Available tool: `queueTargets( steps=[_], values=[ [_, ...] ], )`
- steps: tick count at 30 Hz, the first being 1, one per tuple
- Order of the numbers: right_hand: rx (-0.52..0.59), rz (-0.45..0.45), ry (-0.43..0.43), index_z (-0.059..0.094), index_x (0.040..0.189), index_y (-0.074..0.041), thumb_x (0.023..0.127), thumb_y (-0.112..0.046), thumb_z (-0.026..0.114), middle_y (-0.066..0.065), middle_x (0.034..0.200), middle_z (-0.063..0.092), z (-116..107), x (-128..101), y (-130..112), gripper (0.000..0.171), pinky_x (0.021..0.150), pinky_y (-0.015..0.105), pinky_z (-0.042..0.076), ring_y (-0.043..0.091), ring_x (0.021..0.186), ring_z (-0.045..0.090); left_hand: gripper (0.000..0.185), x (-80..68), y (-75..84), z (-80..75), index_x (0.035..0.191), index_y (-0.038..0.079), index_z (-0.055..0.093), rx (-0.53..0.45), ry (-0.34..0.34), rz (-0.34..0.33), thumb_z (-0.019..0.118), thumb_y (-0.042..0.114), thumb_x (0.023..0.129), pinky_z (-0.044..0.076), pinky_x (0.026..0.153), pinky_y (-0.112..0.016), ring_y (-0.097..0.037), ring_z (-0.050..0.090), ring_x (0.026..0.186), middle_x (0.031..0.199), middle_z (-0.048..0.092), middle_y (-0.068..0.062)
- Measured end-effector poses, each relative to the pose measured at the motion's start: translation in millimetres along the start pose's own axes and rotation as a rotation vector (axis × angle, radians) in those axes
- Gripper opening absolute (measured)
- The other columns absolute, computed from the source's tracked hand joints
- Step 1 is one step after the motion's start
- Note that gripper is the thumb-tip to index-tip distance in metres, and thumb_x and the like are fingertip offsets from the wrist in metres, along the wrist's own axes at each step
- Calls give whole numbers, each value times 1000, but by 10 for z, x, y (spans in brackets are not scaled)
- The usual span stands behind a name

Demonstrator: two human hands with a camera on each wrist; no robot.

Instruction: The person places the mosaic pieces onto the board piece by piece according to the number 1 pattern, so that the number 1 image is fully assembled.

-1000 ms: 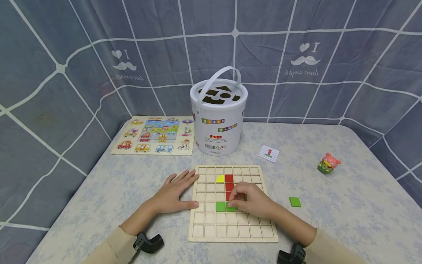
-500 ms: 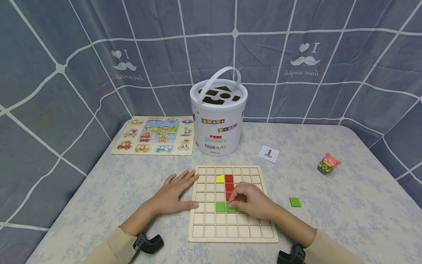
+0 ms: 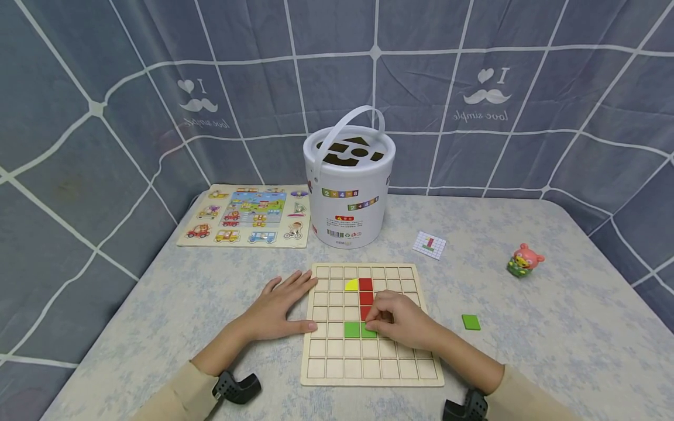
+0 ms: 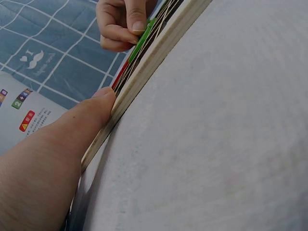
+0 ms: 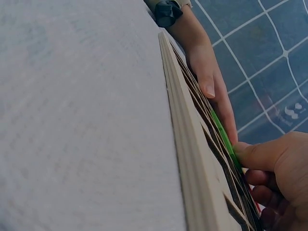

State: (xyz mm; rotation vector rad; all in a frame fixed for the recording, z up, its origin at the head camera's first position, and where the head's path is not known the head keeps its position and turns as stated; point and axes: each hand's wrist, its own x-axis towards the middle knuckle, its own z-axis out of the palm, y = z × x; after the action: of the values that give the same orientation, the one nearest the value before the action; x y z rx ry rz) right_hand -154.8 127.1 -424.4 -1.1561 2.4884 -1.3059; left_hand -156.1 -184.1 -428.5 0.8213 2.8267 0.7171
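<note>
A wooden grid board (image 3: 334,368) lies on the table. My left hand (image 3: 281,313) rests at its left edge, fingers spread and thumb on the rim. Over the board's middle, my right hand (image 3: 405,318) has curled fingers and pinches a green square tile (image 3: 370,334) set in the grid; in the right wrist view the thumb touches that green tile (image 5: 223,132). Left of it lies another green square (image 3: 352,330). A column of red squares (image 3: 365,285) runs above, partly hidden by the right fingers. A yellow rounded piece (image 3: 351,285) sits beside the top red square.
One loose green tile (image 3: 471,322) lies right of the board. Behind are a small pattern card (image 3: 429,245), a pink-headed figurine (image 3: 526,259), a white lidded bucket (image 3: 347,193) and a picture puzzle board (image 3: 237,237). A grid-patterned curtain (image 3: 437,76) encloses the table.
</note>
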Motion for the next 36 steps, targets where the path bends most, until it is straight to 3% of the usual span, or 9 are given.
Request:
queueTargets(
  steps=[20, 36],
  values=[
    [57, 15, 9, 71, 85, -19, 88, -14, 74, -11, 80, 59, -92, -33, 49, 6, 59, 21, 44, 5, 67, 49, 91, -3, 14, -6, 156, 17, 29, -7, 7, 13, 63, 63, 84, 7, 113, -58, -25, 14, 148, 160, 21, -2],
    [47, 36, 133, 71, 84, -18, 86, -9, 75, -9, 76, 58, -390, -306, 187, 11, 56, 24, 40, 8, 64, 46, 90, 2, -7, 9, 155, 20, 30, 0, 7, 3, 61, 66, 84, 7, 113, -56, -23, 13, 148, 161, 20, 1]
  ],
)
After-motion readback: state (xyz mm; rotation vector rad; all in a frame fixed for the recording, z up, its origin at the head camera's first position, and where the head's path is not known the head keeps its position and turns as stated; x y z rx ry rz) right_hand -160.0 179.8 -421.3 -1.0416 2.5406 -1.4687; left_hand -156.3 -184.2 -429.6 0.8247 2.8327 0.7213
